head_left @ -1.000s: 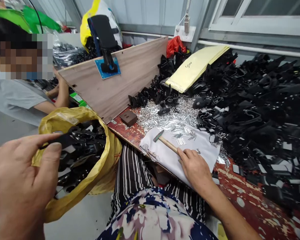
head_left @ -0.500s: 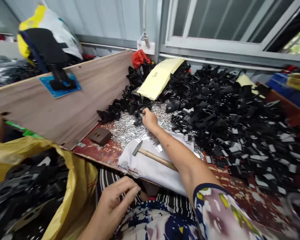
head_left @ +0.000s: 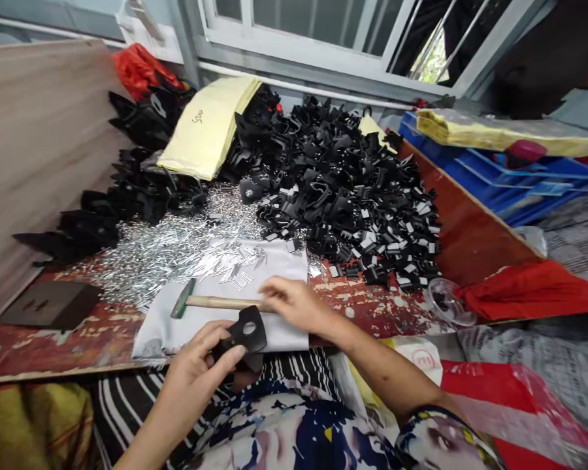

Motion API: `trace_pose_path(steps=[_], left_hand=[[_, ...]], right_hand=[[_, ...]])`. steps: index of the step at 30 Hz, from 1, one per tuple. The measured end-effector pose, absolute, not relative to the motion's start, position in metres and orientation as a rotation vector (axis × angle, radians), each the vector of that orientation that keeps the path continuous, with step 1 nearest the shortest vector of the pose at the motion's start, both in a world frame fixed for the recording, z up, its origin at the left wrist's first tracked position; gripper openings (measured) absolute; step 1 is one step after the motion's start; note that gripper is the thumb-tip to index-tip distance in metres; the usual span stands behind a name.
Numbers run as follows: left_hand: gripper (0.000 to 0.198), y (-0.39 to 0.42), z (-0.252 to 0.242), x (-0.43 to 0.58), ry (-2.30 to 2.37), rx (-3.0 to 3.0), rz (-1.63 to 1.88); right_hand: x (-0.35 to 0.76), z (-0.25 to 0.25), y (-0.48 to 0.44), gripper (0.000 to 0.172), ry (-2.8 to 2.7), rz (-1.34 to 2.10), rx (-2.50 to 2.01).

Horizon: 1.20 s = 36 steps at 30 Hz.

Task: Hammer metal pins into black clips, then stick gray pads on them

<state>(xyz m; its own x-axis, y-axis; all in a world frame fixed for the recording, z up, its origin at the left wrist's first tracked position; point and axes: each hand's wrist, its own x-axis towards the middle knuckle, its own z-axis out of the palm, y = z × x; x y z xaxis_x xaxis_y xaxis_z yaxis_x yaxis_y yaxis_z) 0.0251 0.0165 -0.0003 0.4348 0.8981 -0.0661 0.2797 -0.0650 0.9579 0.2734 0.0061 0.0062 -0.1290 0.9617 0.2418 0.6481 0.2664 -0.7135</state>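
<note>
My left hand (head_left: 203, 362) holds a black plastic piece with a round hole (head_left: 255, 333) above the table's front edge, between thumb and fingers. My right hand (head_left: 294, 303) is just beyond it, its fingers curled together over the end of a hammer's wooden handle (head_left: 220, 301). Whether those fingers grip the handle or some small thing is hidden. The hammer's green head (head_left: 182, 299) lies to the left on a folded white cloth (head_left: 161, 333). Loose silvery metal pins (head_left: 191, 245) spread over the cloth's far side and the table behind.
Black plastic parts (head_left: 323, 176) are heaped at the back, some with pale tabs. A yellow pad (head_left: 206, 127) leans on them. At left sits a brown block (head_left: 51, 305) beside a wooden board (head_left: 44, 137). To the right are a clear cup (head_left: 451, 301), red cloth (head_left: 534, 287) and blue trays (head_left: 524, 189).
My right hand has come back from the pins to the hammer handle. My left hand now has the black plastic piece; it showed no such piece before. The view has swung right.
</note>
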Motion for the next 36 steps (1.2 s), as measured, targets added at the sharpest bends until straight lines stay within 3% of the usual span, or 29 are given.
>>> trace_pose_path(steps=[5,9,16,19,25,31,36], left_hand=[[0.059,0.009,0.003,0.033,1.201,0.868,0.69],[0.054,0.005,0.006,0.035,1.114,0.71,0.698],[0.047,-0.004,0.009,0.034,1.104,0.736,0.71],[0.034,-0.006,0.012,0.034,0.994,0.81,0.673],[0.027,-0.008,0.012,0.031,0.944,0.901,0.646],[0.029,-0.008,0.007,0.024,0.981,0.946,0.687],[0.028,-0.008,0.006,0.019,0.941,0.917,0.704]], right_hand=[[0.373,-0.007,-0.017,0.032,-1.549,-0.093,-2.128],[0.393,-0.023,-0.033,0.028,-1.704,-0.435,-2.345],[0.398,-0.048,-0.047,0.035,-1.867,-0.039,-1.888],[0.396,-0.05,-0.037,0.035,-1.733,0.004,-1.963],[0.387,-0.046,-0.024,0.051,-1.593,0.251,-2.11],[0.376,-0.05,-0.028,0.039,-1.75,0.024,-2.179],[0.373,-0.039,-0.027,0.043,-1.65,0.151,-2.153]])
